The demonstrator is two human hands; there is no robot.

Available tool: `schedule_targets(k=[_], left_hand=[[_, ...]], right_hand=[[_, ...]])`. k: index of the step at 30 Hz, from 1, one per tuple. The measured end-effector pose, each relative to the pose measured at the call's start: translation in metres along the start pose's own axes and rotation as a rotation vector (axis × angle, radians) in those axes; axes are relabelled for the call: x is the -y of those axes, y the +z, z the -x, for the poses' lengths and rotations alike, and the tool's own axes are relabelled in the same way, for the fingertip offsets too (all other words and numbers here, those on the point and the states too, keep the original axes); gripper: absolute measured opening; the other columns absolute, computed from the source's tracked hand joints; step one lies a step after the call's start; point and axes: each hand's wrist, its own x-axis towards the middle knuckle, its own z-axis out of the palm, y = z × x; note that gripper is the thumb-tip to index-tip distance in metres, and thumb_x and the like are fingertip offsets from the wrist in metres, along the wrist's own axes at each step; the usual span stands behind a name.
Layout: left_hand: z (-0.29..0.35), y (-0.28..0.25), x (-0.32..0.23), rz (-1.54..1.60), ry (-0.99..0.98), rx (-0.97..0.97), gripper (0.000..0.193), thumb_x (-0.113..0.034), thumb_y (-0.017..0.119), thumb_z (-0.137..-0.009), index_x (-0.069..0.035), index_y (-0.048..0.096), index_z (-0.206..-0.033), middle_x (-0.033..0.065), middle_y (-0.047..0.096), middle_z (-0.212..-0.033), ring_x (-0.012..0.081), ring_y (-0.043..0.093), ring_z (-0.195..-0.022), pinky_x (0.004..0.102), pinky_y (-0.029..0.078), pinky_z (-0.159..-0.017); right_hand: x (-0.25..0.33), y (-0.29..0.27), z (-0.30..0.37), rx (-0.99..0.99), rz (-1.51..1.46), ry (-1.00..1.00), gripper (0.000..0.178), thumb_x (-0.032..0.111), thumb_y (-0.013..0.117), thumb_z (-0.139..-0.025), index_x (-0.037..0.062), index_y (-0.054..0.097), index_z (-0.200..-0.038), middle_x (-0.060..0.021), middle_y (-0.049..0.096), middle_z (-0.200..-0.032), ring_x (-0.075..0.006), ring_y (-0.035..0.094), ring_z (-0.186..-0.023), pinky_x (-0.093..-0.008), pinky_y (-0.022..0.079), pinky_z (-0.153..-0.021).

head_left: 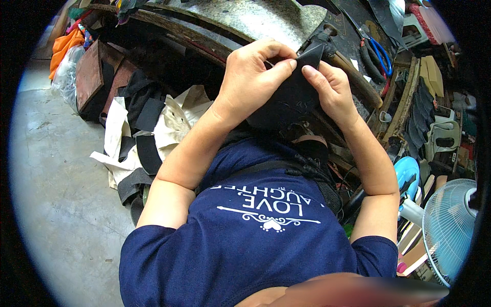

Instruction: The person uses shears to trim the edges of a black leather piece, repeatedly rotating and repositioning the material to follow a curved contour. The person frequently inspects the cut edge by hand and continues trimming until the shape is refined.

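A floppy black piece of material (289, 100), leather or cloth, hangs between my hands above my lap, its upper corner pointed. My left hand (253, 77) pinches its upper edge between thumb and forefinger. On the other side, my right hand (332, 89) grips the same piece with the thumb on top and the fingers curled behind. Just beyond the hands, a hammer (353, 77) with a wooden handle lies on the workbench, its dark head partly behind the raised corner. What the fingertips do at the far edge is partly hidden.
A speckled grey stone slab (230, 18) sits on the bench. Blue-handled scissors (382, 57) and a black-handled tool (370, 61) lie to the right. Black and cream scraps (148, 128) are piled at my left. A fan (447, 230) stands close to my right elbow.
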Motion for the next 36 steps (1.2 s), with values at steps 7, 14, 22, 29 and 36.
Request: schedule_targets(k=[7, 14, 22, 29, 36], left_hand=[[-0.004, -0.005, -0.008, -0.299, 0.231, 0.015, 0.014, -0.007, 0.070, -0.084, 0.001, 0.069, -0.095, 0.0057, 0.066, -0.079, 0.0113, 0.062, -0.075, 0.0239, 0.048, -0.069], [-0.006, 0.000, -0.003, -0.055, 0.111, -0.001, 0.010, -0.008, 0.071, -0.083, -0.002, 0.070, -0.091, 0.0105, 0.067, -0.081, 0.0190, 0.065, -0.074, 0.0281, 0.051, -0.067], [-0.011, -0.003, -0.008, -0.285, 0.292, -0.002, 0.011, -0.008, 0.071, -0.083, 0.000, 0.070, -0.090, 0.0087, 0.067, -0.082, 0.0172, 0.064, -0.073, 0.0267, 0.050, -0.068], [-0.013, 0.002, -0.008, -0.253, 0.288, -0.022, 0.011, -0.007, 0.072, -0.083, 0.002, 0.070, -0.089, 0.0079, 0.067, -0.079, 0.0134, 0.062, -0.072, 0.0252, 0.049, -0.067], [-0.015, 0.004, -0.009, -0.157, 0.136, 0.019, 0.013, -0.008, 0.071, -0.084, 0.002, 0.070, -0.092, 0.0051, 0.068, -0.078, 0.0086, 0.060, -0.070, 0.0228, 0.048, -0.065]], right_hand=[[0.001, 0.002, 0.000, -0.007, 0.031, -0.024, 0.028, 0.020, 0.055, -0.099, -0.0015, 0.064, -0.115, 0.0031, 0.062, -0.079, -0.0040, 0.053, -0.073, -0.0210, 0.045, -0.065], [0.002, 0.002, 0.000, -0.004, 0.038, -0.024, 0.026, 0.021, 0.055, -0.099, -0.0016, 0.065, -0.108, 0.0038, 0.060, -0.077, -0.0035, 0.051, -0.071, -0.0210, 0.044, -0.063], [0.004, 0.003, -0.001, -0.013, 0.080, -0.039, 0.025, 0.021, 0.055, -0.099, -0.0012, 0.065, -0.104, 0.0038, 0.056, -0.070, -0.0043, 0.048, -0.065, -0.0228, 0.042, -0.058], [-0.002, 0.000, -0.002, -0.005, 0.190, -0.104, 0.024, 0.022, 0.057, -0.098, -0.0008, 0.064, -0.094, 0.0002, 0.052, -0.063, -0.0062, 0.045, -0.060, -0.0248, 0.040, -0.055], [-0.001, 0.002, -0.003, -0.036, 0.157, -0.124, 0.026, 0.023, 0.057, -0.098, -0.0002, 0.063, -0.087, 0.0015, 0.050, -0.060, -0.0068, 0.044, -0.056, -0.0252, 0.038, -0.051]])
